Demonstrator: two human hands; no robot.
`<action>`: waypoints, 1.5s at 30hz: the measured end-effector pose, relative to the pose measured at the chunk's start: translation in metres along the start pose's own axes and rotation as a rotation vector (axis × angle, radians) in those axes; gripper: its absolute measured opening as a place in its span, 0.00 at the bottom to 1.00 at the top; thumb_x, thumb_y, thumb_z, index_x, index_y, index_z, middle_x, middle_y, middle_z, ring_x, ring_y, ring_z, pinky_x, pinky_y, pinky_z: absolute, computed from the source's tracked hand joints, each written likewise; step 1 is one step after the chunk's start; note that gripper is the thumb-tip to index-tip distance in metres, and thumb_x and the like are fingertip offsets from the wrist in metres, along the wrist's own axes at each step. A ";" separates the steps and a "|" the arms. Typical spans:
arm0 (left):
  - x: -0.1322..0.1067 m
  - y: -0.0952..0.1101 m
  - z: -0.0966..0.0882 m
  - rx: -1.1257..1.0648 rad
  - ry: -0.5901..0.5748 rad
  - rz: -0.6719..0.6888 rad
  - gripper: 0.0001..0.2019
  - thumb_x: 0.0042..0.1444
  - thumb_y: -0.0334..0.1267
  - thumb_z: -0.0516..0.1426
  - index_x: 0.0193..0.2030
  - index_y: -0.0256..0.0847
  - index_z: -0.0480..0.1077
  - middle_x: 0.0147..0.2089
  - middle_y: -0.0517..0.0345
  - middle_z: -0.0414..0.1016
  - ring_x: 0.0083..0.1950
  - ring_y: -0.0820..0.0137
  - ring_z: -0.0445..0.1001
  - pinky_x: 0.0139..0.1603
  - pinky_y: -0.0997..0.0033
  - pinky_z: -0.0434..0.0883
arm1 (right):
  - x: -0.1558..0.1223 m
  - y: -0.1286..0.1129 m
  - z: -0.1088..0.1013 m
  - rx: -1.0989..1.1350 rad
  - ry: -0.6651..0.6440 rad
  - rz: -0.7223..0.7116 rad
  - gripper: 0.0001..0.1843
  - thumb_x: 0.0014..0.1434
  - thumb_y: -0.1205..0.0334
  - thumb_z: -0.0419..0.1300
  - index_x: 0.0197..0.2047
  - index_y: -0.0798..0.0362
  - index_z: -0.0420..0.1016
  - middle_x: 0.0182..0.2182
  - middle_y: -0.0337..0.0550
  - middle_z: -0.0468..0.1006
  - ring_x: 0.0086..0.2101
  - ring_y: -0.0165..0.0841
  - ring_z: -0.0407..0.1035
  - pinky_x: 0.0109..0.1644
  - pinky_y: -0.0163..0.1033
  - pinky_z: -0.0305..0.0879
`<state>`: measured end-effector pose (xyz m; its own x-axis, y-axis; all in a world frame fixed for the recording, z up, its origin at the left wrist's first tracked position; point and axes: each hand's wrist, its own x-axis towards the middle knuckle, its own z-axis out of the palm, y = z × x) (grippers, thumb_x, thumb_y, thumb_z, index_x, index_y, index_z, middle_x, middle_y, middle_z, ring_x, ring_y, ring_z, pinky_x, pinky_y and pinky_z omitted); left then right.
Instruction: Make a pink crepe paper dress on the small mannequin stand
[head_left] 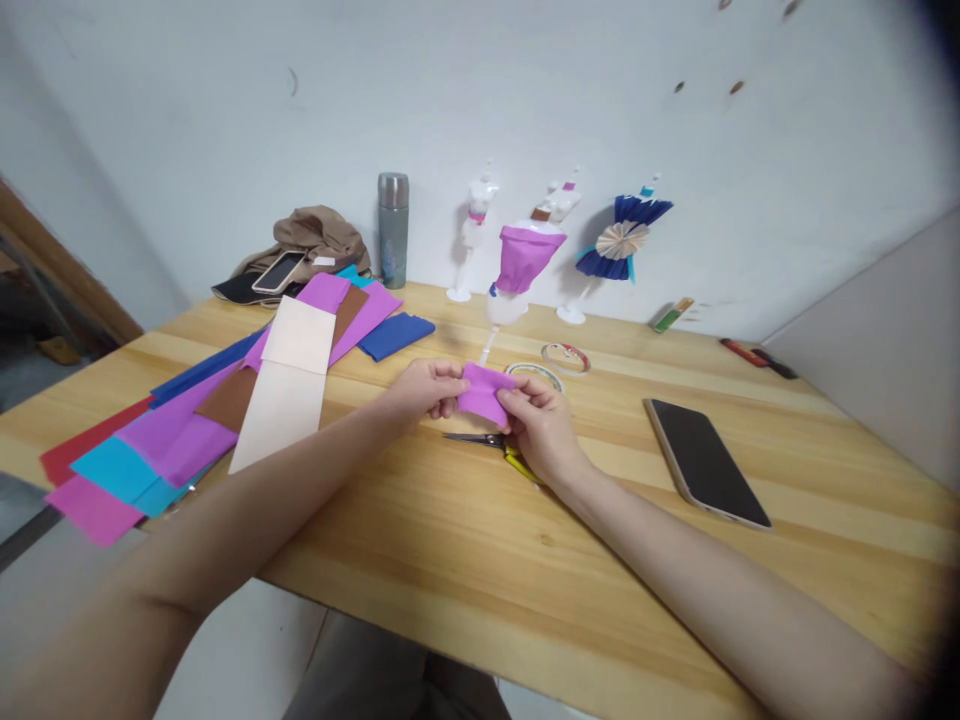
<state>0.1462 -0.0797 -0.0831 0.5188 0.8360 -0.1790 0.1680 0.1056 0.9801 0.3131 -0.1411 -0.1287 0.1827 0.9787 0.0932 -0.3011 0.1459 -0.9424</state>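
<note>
Both hands meet over the middle of the wooden table (465,560) and pinch a small folded piece of purple paper (484,392). My left hand (424,390) grips its left edge with closed fingers. My right hand (536,425) holds the right edge between thumb and fingers. Scissors (480,438) with yellow handles lie on the table just under my right hand. A little mannequin wearing a purple paper dress (521,260) stands right behind the paper.
Coloured paper sheets (217,410) fan out at the left. A phone (705,460) lies at the right, tape rolls (564,356) behind the hands. A flask (393,230), two more mannequins (622,240), a cloth bag with a second phone (279,270) line the wall.
</note>
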 end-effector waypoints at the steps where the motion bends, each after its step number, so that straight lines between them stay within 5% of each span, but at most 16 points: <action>1: 0.001 -0.001 -0.001 -0.022 -0.005 0.005 0.12 0.63 0.28 0.58 0.27 0.37 0.69 0.14 0.66 0.66 0.15 0.81 0.60 0.18 0.81 0.54 | 0.000 0.000 0.000 0.004 -0.002 -0.001 0.16 0.45 0.54 0.75 0.32 0.50 0.75 0.15 0.31 0.71 0.16 0.25 0.58 0.21 0.32 0.53; 8: 0.006 -0.010 -0.005 -0.147 -0.078 0.077 0.03 0.59 0.31 0.61 0.36 0.34 0.75 0.15 0.66 0.67 0.16 0.80 0.61 0.20 0.81 0.56 | 0.002 0.001 -0.001 0.055 0.001 0.012 0.13 0.44 0.56 0.74 0.31 0.48 0.76 0.15 0.30 0.71 0.16 0.26 0.59 0.20 0.33 0.54; 16: 0.012 -0.015 -0.010 -0.215 -0.123 0.054 0.08 0.53 0.30 0.61 0.40 0.33 0.80 0.18 0.64 0.70 0.18 0.79 0.65 0.21 0.80 0.57 | 0.004 -0.002 -0.004 -0.016 0.011 -0.028 0.08 0.45 0.58 0.69 0.31 0.48 0.79 0.16 0.33 0.72 0.17 0.28 0.62 0.21 0.35 0.56; 19: 0.013 -0.014 -0.010 -0.275 -0.113 0.009 0.08 0.60 0.37 0.60 0.38 0.35 0.79 0.20 0.61 0.72 0.18 0.78 0.66 0.20 0.79 0.58 | 0.003 -0.004 -0.004 -0.031 0.023 -0.024 0.07 0.44 0.59 0.69 0.29 0.48 0.80 0.16 0.34 0.73 0.18 0.29 0.62 0.22 0.35 0.56; 23: 0.010 -0.009 -0.008 -0.202 -0.097 -0.108 0.24 0.71 0.50 0.51 0.32 0.35 0.76 0.17 0.59 0.68 0.15 0.77 0.63 0.17 0.77 0.54 | 0.001 -0.004 -0.004 -0.062 0.033 -0.021 0.06 0.42 0.60 0.66 0.28 0.48 0.80 0.17 0.34 0.73 0.18 0.28 0.63 0.23 0.35 0.56; 31: -0.004 0.005 -0.006 0.160 -0.168 -0.061 0.20 0.66 0.33 0.56 0.20 0.38 0.68 0.13 0.62 0.67 0.14 0.79 0.60 0.16 0.80 0.54 | -0.006 -0.005 -0.006 -0.201 -0.013 -0.053 0.07 0.44 0.61 0.62 0.27 0.48 0.81 0.16 0.34 0.67 0.19 0.30 0.60 0.21 0.35 0.53; 38: -0.004 0.008 -0.001 0.234 -0.152 -0.012 0.20 0.67 0.31 0.53 0.21 0.38 0.67 0.13 0.62 0.68 0.13 0.80 0.61 0.16 0.82 0.56 | -0.005 -0.010 -0.005 -0.136 -0.022 -0.020 0.18 0.50 0.45 0.69 0.38 0.49 0.85 0.26 0.40 0.78 0.22 0.31 0.66 0.23 0.37 0.60; 45: -0.004 0.008 0.002 0.177 -0.177 -0.007 0.20 0.69 0.32 0.53 0.22 0.38 0.65 0.15 0.61 0.71 0.14 0.79 0.66 0.17 0.83 0.59 | 0.001 -0.014 -0.003 -0.199 0.010 0.037 0.15 0.45 0.52 0.76 0.26 0.50 0.76 0.17 0.34 0.69 0.18 0.26 0.58 0.19 0.33 0.52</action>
<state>0.1469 -0.0832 -0.0747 0.6535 0.7263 -0.2131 0.3082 0.0018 0.9513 0.3207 -0.1424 -0.1165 0.1844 0.9813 0.0550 -0.1167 0.0774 -0.9901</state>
